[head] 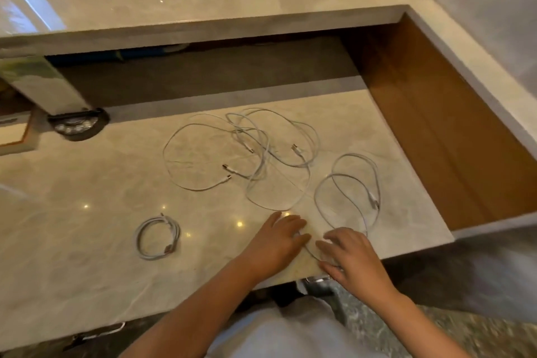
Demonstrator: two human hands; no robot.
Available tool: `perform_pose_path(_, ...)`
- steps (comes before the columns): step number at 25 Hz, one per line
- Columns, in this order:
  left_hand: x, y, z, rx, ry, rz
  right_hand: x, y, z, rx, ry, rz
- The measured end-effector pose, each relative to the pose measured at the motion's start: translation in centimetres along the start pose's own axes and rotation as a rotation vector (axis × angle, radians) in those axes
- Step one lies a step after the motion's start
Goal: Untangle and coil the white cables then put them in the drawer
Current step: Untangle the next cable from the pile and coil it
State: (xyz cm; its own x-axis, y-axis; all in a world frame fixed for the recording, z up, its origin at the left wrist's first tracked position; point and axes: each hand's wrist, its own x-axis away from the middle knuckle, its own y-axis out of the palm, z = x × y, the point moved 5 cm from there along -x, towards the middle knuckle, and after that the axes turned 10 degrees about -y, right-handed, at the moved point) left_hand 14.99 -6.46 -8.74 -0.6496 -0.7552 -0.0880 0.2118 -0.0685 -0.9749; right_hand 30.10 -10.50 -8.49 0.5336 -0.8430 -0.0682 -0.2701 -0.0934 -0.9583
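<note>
Both hands [279,244] flat by loose cable [345,195]

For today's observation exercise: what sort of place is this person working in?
Probably a home, at a low table: a glossy marble-look tabletop, charging cables lying loose on it, and an open wooden drawer at its right side.

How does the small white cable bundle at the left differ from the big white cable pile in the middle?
The small coiled white cable bundle is wound into tight, neat rings; the loose white cable pile sprawls in wide, crossing loops. The bundle lies alone, away from both hands; the pile covers far more of the tabletop. Both are thin white cables lying flat on the glossy beige marble table.
</note>
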Motion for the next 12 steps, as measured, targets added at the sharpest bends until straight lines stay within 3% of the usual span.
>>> perform_pose_path(2,-0.1,-0.1,0.0,-0.019,0.026,0.07,0.2,0.4,-0.1,-0.043,-0.021,0.07)
perform_pose_path(6,-0.7,-0.7,1.0,0.067,0.083,0.015,-0.1,0.6,-0.1,-0.108,0.007,0.169)
perform_pose_path(9,-2.0,-3.3,-0.7,0.417,-0.232,0.065,-0.8,-1.0,0.8,-0.189,0.097,0.28)
perform_pose_path(12,-2.5,-6.4,-3.5,0.604,-0.394,0.327,-1.7,-3.8,3.3,-0.251,0.235,0.437)
